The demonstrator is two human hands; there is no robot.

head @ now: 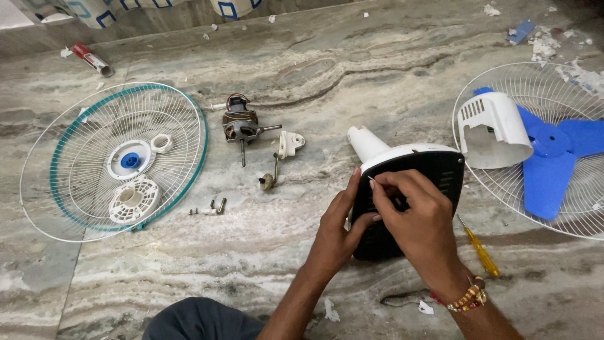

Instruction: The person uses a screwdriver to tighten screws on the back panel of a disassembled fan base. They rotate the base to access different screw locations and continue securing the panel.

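— What do the hands do at this moment?

— The left hand holds the black fan base from its side; its fingers are a little spread and pressed on the black underside, the thumb on the lower edge. The right hand lies over the middle of the same base. Its thumb and first finger are pressed together and pinch something thin and small, maybe a wire end or a small screw; I cannot tell which.

— So which step is it?

— I judge it is work on the underside of the base, during the taking apart of the fan. The next move needs a steady pinch and the left hand keeping the base from sliding on the marble floor.

— What is near the fingers?

— Just right of the right wrist lies a yellow screwdriver. Beyond the fingertips the white neck of the base points away. Further left of the left hand are loose screws, a white bracket and the bare motor. Far left is the front grille with teal rim. Far right, well apart, the white motor cover and blue blades rest on the rear grille.
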